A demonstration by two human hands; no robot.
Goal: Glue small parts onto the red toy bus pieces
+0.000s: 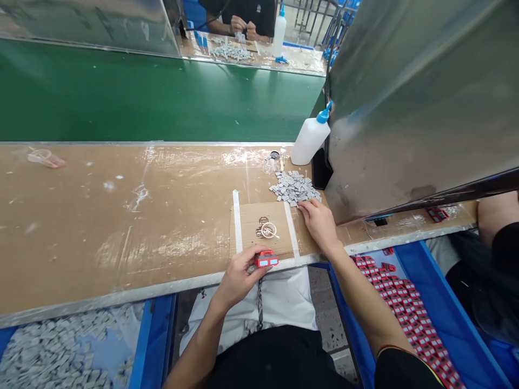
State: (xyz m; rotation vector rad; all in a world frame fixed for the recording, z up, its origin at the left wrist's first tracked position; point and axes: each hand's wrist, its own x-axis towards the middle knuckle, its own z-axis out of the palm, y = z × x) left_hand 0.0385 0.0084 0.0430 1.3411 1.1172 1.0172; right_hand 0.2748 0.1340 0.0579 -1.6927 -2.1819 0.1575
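My left hand (239, 278) is closed around a small red and grey toy vehicle part (266, 259) with two light-blue window panels, held at the table's front edge. At the near edge of a pile of small flat grey pieces (295, 186), my right hand (319, 219) pinches one grey piece between thumb and fingers. Between the hands lies a cardboard sheet (247, 221) fixed with white tape strips. On it stands a small clear cup (268, 230) with a thin stick in it, beside dark ring-shaped marks.
A white bottle with a blue nozzle (310, 138) stands behind the pile, beside a metal panel (405, 108). Beyond the table runs a green belt (154, 97). Blue bins hold red parts (405, 308) at right and grey pieces (48, 346) at left. Other people sit opposite and at right.
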